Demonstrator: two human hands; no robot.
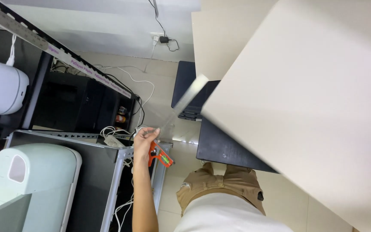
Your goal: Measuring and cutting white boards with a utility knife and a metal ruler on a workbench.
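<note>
Left hand (pixel 144 144) grasping combination square (pixel 174 124).
Fingers (pixel 151 133) clenched on the orange head; blade runs up beyond them toward the board (pixel 305 99). Grip firm, blade level. Right hand unseen.

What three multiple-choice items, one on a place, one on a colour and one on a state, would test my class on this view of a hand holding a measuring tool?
1. Where is the combination square?
A. In the left hand
B. Lying on the floor
C. On the beige board

2. What colour is the square's head?
A. Blue
B. Orange
C. Green

3. How does the square's blade stand?
A. Folded shut
B. Snapped in half
C. Raised, slanting up toward the beige board

Answers: 1 A, the fingers close around it by the head. 2 B, the head under the hand is bright orange. 3 C, the pale blade slants up to the right.
</note>
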